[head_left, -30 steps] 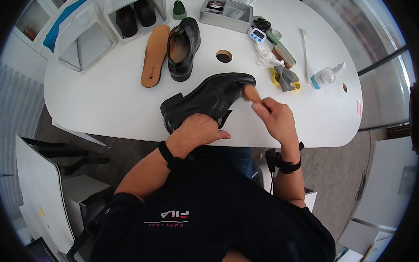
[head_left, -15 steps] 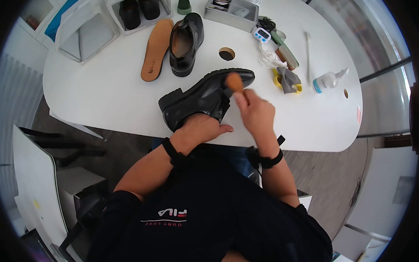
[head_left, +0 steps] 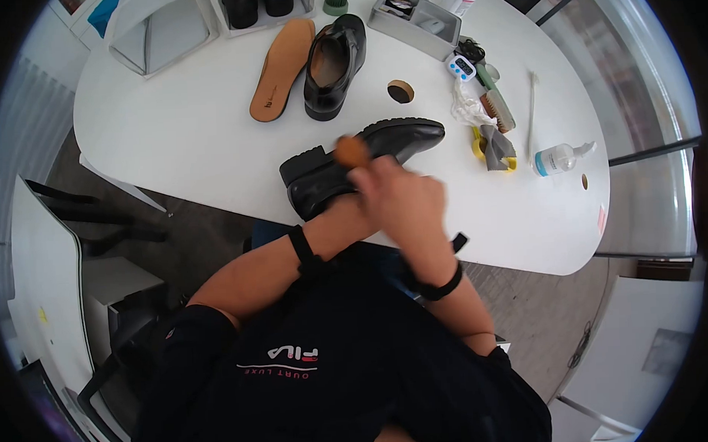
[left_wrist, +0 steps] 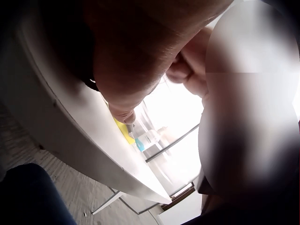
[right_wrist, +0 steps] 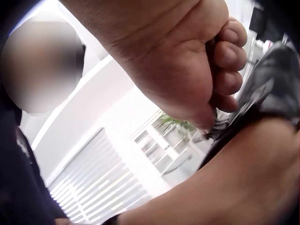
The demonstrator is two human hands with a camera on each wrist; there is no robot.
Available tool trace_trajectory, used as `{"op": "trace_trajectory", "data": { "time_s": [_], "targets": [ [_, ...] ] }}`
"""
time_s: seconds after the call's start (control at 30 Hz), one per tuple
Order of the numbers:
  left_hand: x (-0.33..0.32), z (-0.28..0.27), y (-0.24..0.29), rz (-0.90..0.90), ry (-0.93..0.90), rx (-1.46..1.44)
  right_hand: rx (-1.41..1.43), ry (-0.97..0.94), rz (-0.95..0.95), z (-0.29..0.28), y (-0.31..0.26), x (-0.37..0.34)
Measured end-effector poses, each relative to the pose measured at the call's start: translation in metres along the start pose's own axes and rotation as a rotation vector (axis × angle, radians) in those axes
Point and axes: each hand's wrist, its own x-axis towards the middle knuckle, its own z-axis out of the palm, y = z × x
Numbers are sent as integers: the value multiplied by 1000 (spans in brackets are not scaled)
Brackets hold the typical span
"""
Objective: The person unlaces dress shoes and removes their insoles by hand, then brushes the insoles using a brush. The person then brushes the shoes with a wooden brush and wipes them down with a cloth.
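A black leather shoe (head_left: 413, 139) is tilted over the near part of the table, its sole edge facing away from me and its toe to the right. My left hand (head_left: 345, 221) is inside its opening, the fingers hidden there. In the left wrist view the left thumb (left_wrist: 123, 115) sticks out. My right hand (head_left: 406, 205) grips a small brush with a rounded wooden back (head_left: 352, 152), held over the shoe's heel half, crossing above the left hand. The right wrist view shows the right hand's fingers (right_wrist: 229, 56) curled, with the dark bristles beyond them.
A second black shoe (head_left: 334, 66) and a tan insole (head_left: 284, 67) lie farther back. Beyond stand shoe boxes (head_left: 164, 33) and a metal tin (head_left: 415, 20). On the right are a timer (head_left: 461, 68), a green-backed brush (head_left: 500, 111), a grey cloth (head_left: 498, 147) and a pump bottle (head_left: 555, 160).
The right hand has swept the brush leftward along the shoe, from the toe to the heel half. The left hand has stayed in the shoe. The head view has shifted slightly.
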Motion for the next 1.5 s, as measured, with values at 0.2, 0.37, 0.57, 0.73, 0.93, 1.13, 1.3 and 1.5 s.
{"op": "trace_trajectory", "data": {
  "time_s": [0.2,0.37,0.57,0.73,0.93,1.13,1.3,1.5],
  "targets": [
    [12,-21,10,-114,-87,24,89,-124,-362,11,-57,-14],
    [7,-44,30,-182,-161,28,-107,-114,-122,-14,-28,13],
    [18,-77,41,-129,-329,32,-57,-121,-264,-4,-35,-9],
    [55,-105,67,-215,-578,181,-19,85,204,-9,43,18],
    [45,-83,60,-381,-215,108,42,102,605,12,123,1],
    [51,-94,61,-255,-102,153,443,66,712,42,141,-17],
    [64,-109,69,-288,-75,166,487,239,575,30,102,-12],
    [97,-173,72,-542,-151,-175,163,371,381,22,97,3]
  ]
}}
